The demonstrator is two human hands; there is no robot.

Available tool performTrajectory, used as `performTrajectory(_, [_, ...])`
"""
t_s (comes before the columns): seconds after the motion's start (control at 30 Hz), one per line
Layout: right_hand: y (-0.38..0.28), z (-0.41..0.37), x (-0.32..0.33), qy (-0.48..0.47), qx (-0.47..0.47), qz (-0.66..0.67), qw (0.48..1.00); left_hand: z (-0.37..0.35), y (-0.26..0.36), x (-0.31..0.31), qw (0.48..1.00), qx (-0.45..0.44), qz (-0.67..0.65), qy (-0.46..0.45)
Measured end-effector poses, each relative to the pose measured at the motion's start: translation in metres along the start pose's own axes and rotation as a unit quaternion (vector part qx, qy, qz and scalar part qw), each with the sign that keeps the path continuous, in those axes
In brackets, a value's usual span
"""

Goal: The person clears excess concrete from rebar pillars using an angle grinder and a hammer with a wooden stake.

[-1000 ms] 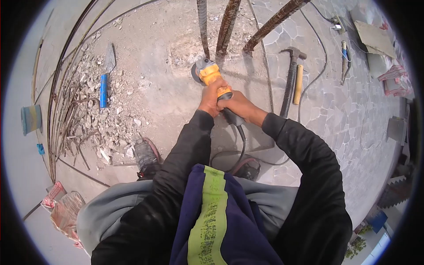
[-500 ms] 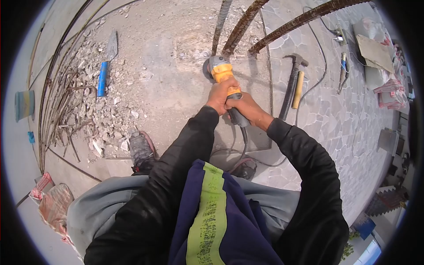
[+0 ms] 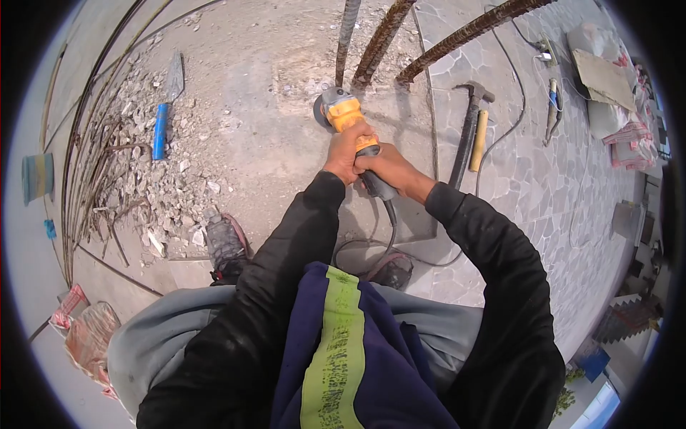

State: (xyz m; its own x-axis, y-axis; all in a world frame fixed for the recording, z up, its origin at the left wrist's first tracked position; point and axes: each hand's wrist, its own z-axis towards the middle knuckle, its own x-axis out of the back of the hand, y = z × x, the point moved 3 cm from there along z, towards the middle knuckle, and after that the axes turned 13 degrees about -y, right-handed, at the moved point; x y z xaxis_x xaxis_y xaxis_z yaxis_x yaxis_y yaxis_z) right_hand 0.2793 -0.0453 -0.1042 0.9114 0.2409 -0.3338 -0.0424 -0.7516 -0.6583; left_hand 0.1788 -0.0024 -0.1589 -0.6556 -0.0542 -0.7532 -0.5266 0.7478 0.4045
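1. Angle grinder (image 3: pixel 341 112): yellow body, disc end forward. It is held low over the concrete floor (image 3: pixel 271 150), just beside the foot of the nearest rebar rod (image 3: pixel 346 36). I cannot tell whether the disc touches the rod. I judge the low, two-handed hold is meant to steady the disc at the rod's base.
2. Left hand (image 3: pixel 346 152): grip wrapped closed round the yellow housing, just behind the disc guard, fingers pressed to the body.
3. Right hand (image 3: pixel 389 171): grip closed round the dark rear handle, touching the left hand. The power cable (image 3: pixel 391 223) trails from that handle back towards the person's feet.
4. Two further rods (image 3: pixel 464 32): they rise from the same broken patch and lean away to the right.
5. Hammer (image 3: pixel 464 132) and wooden-handled tool (image 3: pixel 477 139): side by side on the paving to the right, parked near but clear of the disc, as I read it.
6. Blue-handled trowel (image 3: pixel 161 132): lying at the edge of the rubble (image 3: pixel 153 189), well apart to the left.
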Motion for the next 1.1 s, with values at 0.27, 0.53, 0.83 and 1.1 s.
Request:
performTrajectory(0.27, [0.003, 0.0, -0.001, 0.007, 0.001, -0.02, 1.0, 0.003, -0.002, 0.005, 1.0, -0.007, -0.007, -0.018])
performTrajectory(0.53, [0.005, -0.003, 0.004, 0.006, 0.004, 0.002, 1.0, 0.002, -0.004, -0.003, 1.0, 0.013, 0.01, -0.011])
performTrajectory(0.83, [0.004, -0.005, 0.006, 0.008, -0.006, -0.003, 1.0, 0.006, -0.007, -0.003, 1.0, 0.019, 0.013, -0.008])
performTrajectory(1.1, [0.0, -0.011, 0.007, 0.022, -0.019, -0.017, 0.999, 0.01, -0.009, -0.009, 0.999, 0.03, 0.016, -0.008])
